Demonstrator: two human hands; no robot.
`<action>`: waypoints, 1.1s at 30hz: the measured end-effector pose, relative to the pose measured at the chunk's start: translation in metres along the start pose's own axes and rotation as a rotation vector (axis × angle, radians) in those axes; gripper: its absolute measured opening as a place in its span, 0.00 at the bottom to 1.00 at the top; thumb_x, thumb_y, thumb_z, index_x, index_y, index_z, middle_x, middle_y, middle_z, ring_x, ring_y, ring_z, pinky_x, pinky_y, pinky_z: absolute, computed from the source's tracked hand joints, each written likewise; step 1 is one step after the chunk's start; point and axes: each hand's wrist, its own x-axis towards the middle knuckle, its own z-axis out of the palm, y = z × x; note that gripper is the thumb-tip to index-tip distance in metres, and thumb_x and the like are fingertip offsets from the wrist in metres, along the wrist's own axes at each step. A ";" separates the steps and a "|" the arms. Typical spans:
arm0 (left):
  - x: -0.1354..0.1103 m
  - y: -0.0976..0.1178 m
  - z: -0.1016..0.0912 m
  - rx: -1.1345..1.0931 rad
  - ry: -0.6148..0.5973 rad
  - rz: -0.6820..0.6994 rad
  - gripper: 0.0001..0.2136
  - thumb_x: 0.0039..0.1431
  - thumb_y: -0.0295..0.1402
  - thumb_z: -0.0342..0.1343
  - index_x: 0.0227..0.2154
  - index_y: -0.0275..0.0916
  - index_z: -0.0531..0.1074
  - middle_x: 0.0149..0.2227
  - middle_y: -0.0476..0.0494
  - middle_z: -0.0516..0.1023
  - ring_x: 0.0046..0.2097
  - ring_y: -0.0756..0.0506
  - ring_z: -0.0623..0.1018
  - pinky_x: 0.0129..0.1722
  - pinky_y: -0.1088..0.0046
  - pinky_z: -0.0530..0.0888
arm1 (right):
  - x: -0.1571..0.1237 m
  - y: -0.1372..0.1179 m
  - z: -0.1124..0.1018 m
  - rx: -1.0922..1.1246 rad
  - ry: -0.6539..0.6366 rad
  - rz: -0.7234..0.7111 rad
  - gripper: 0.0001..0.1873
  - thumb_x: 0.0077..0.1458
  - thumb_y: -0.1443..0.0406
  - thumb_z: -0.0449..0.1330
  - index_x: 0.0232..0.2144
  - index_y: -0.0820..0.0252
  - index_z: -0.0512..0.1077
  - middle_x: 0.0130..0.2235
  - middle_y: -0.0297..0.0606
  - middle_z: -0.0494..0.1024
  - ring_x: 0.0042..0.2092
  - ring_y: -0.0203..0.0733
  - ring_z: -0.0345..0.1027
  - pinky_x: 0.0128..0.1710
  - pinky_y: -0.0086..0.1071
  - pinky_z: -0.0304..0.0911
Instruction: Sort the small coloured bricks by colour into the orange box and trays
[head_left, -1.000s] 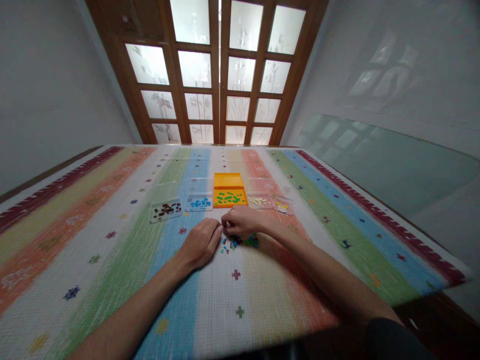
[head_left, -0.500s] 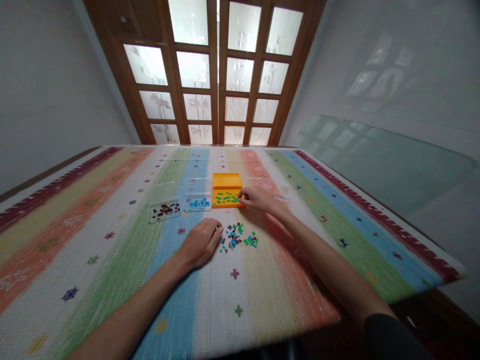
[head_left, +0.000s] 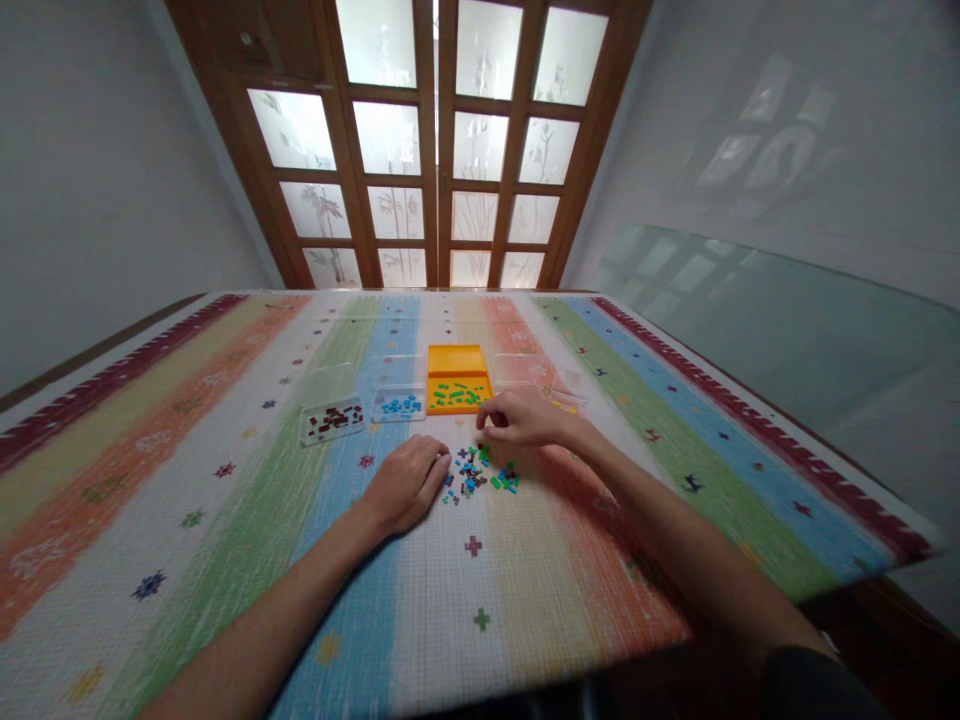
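My left hand [head_left: 409,485] lies palm down on the striped cloth, fingers stretched out loosely, their tips at the left edge of a small pile of mixed coloured pieces [head_left: 480,475]. My right hand [head_left: 525,418] hovers just behind the pile and in front of the orange tray [head_left: 456,352]. Its fingers are curled down with thumb and fingertips close together, and anything between them is hidden. The orange tray holds several green pieces.
A clear tray with dark red pieces [head_left: 331,420] and a clear tray with blue pieces [head_left: 399,405] stand left of the orange one. Further clear trays [head_left: 571,403] on its right are partly hidden by my right hand. Wooden glazed doors rise behind the table's far edge.
My right hand went from the pile up to the orange tray's front right corner. It has now come back toward the pile. My left hand stayed where it was.
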 end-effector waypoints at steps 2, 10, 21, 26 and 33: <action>0.000 0.000 0.000 0.001 -0.002 0.002 0.15 0.72 0.37 0.39 0.36 0.38 0.70 0.37 0.40 0.76 0.39 0.43 0.75 0.44 0.63 0.72 | -0.009 0.001 0.008 0.021 -0.061 -0.018 0.09 0.52 0.71 0.62 0.36 0.61 0.81 0.28 0.34 0.78 0.28 0.34 0.65 0.30 0.27 0.53; -0.001 -0.001 0.001 0.014 0.000 0.001 0.16 0.72 0.37 0.39 0.37 0.38 0.70 0.36 0.40 0.76 0.39 0.43 0.75 0.42 0.63 0.72 | -0.023 0.001 0.021 0.092 -0.102 0.016 0.11 0.51 0.73 0.60 0.37 0.60 0.78 0.28 0.33 0.79 0.27 0.34 0.65 0.29 0.27 0.56; 0.000 0.002 -0.001 0.018 -0.003 -0.003 0.15 0.71 0.37 0.41 0.36 0.39 0.70 0.36 0.40 0.76 0.38 0.43 0.75 0.43 0.62 0.73 | -0.022 -0.005 0.020 0.060 -0.040 -0.006 0.08 0.55 0.72 0.61 0.37 0.59 0.77 0.38 0.39 0.80 0.38 0.41 0.71 0.40 0.32 0.64; 0.000 0.002 -0.001 0.014 0.007 -0.002 0.15 0.71 0.37 0.41 0.36 0.38 0.71 0.36 0.40 0.76 0.39 0.43 0.74 0.43 0.62 0.73 | -0.020 0.001 0.025 0.048 -0.020 -0.082 0.08 0.60 0.71 0.59 0.37 0.61 0.78 0.40 0.41 0.78 0.39 0.39 0.70 0.39 0.31 0.63; 0.000 0.000 0.000 0.027 -0.009 0.015 0.16 0.72 0.37 0.39 0.36 0.39 0.71 0.36 0.41 0.76 0.39 0.43 0.74 0.44 0.63 0.72 | -0.019 0.000 0.031 -0.028 -0.025 -0.097 0.07 0.63 0.68 0.57 0.37 0.60 0.76 0.40 0.41 0.77 0.38 0.39 0.67 0.38 0.30 0.62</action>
